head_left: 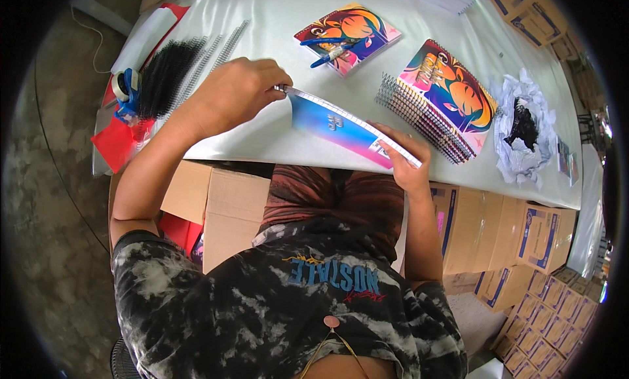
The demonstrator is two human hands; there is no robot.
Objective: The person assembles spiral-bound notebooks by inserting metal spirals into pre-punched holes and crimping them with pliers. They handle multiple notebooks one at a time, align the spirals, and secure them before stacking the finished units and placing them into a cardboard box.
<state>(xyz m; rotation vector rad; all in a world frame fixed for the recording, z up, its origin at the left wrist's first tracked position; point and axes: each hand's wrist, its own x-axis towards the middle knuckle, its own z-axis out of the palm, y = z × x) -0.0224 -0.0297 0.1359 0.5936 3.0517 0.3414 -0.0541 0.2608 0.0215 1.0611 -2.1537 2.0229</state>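
A notebook point(342, 131) with a blue-to-pink cover is held on edge above the table's near side, its white punched edge facing up. My left hand point(239, 94) is closed, thumb and fingers pinching at its left end; a small dark bit, perhaps the end of a coil, shows there. My right hand point(407, 157) grips the other end, thumb and fingers on opposite faces. Beyond it lies a colourful notebook point(367, 28) with blue-handled pliers point(331, 51) on top. To the right stands a stack of spiral-bound notebooks point(452, 94) with illustrated covers.
Black spiral coils point(171, 71) lie at the left beside a blue tape dispenser point(128, 94) and red sheets point(118, 142). Crumpled white plastic point(524, 140) with black material sits at the right. Cardboard boxes point(478, 225) stand under and beside the white-covered table point(262, 35).
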